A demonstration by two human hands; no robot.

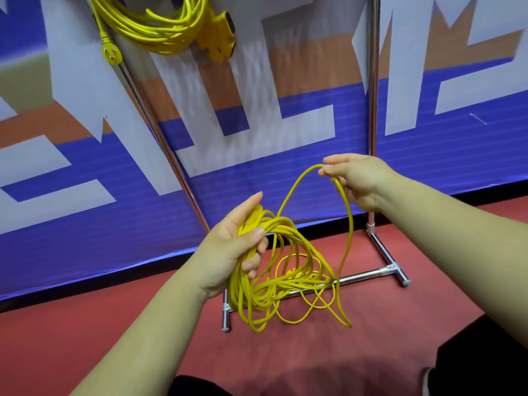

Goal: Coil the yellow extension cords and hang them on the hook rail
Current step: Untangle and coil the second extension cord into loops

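L hand [228,247] grips coil [241,290], R hand [360,181] strand [351,224]

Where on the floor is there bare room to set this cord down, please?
Bare red floor lies left of the rack's left foot, and nearer you, below the dangling cord loops. It is crowded around the base crossbar, where those loops hang.
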